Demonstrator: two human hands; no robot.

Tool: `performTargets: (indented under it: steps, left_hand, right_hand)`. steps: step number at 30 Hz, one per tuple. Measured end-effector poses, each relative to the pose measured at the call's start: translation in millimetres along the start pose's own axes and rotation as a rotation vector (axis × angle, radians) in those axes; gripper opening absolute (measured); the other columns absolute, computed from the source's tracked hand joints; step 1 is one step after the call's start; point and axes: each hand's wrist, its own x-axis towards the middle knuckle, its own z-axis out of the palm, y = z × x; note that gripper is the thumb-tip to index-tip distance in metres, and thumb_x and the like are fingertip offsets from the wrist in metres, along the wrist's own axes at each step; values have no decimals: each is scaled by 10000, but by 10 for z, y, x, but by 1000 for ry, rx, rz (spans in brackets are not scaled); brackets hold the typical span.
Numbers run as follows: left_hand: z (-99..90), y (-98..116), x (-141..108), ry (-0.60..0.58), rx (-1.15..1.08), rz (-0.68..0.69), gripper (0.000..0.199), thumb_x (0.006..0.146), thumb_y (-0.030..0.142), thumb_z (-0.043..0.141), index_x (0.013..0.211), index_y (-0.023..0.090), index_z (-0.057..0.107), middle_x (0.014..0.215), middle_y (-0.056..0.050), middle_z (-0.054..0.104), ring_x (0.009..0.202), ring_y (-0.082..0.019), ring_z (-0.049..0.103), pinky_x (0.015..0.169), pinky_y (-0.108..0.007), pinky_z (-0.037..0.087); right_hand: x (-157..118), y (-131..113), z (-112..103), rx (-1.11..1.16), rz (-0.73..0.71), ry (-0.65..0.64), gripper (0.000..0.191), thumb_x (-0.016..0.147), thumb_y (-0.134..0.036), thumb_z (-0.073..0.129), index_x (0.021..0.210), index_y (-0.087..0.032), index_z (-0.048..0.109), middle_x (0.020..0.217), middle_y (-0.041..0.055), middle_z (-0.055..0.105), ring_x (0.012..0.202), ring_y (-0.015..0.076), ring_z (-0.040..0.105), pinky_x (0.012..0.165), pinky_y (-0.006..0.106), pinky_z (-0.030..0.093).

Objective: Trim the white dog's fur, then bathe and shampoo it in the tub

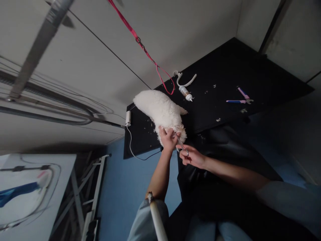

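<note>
A fluffy white dog [160, 107] stands or lies on the black table [213, 77], its head at the table's near edge. My left hand [169, 138] is closed on the fur of the dog's head. Just right of it, my right hand [192, 156] grips silver scissors [182, 145] by the handle loops. The blades point up and left into the fur beside my left fingers; their tips are hard to make out.
On the table lie a white bottle [185, 93], nail clippers [243, 100] with pink and blue handles, a white corded device [128, 117] and fur tufts. A red leash loop [165, 80] hangs behind the dog. A metal arm [37, 50] crosses the upper left.
</note>
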Motion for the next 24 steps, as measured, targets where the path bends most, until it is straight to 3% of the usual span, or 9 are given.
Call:
performTargets:
  steps: [5,10,13,16,20,22,24]
  left_hand:
    - [-18,-71,-51,-57,-23,-122,308,764,479,779,774,195,660,1196,-139,527,1171,-316,535,977,-426,466]
    - [289,-106,-232,-81,-150,-334,294,730,400,787,641,190,601,951,-76,502,949,-242,566,883,-372,506]
    - [459,-88,-310,-82,-157,-503,304,741,382,767,602,197,569,835,-46,483,912,-236,567,900,-379,503]
    - [516,-28,-314,-80,-114,-527,285,729,416,782,650,194,621,861,-59,504,958,-253,567,914,-382,492]
    - [505,87,-218,-146,-80,-545,278,715,430,807,795,178,722,958,-88,518,945,-256,581,852,-362,493]
    - [489,118,-165,-196,-81,-573,283,738,437,793,838,177,744,960,-92,515,904,-253,588,818,-359,491]
    - [469,120,-141,-211,-99,-588,263,748,429,784,822,180,744,956,-95,518,916,-260,591,826,-363,492]
  right_hand:
    - [-6,-2,21,-70,35,25,517,694,-338,755,1152,-212,550,578,-127,459,417,35,264,475,215,254]
    - [-27,25,-64,-153,20,50,525,700,-343,722,1169,-207,530,576,-130,441,415,38,258,465,212,231]
    - [-66,16,-184,-284,-14,58,509,733,-317,687,1202,-203,523,594,-120,467,427,52,321,469,212,261]
    - [-37,-43,-328,-527,-37,118,441,734,-249,659,1155,-203,539,661,-78,562,489,89,464,501,227,364]
    - [259,-251,-464,-936,-317,243,357,714,-158,639,1064,-204,589,875,4,670,740,155,630,721,293,516]
    - [525,-398,-501,-1080,-449,233,335,718,-132,627,1045,-203,608,971,30,688,842,174,650,811,306,523]
    - [819,-530,-539,-1144,-457,192,343,715,-104,610,1044,-199,616,974,30,696,866,177,650,833,304,523]
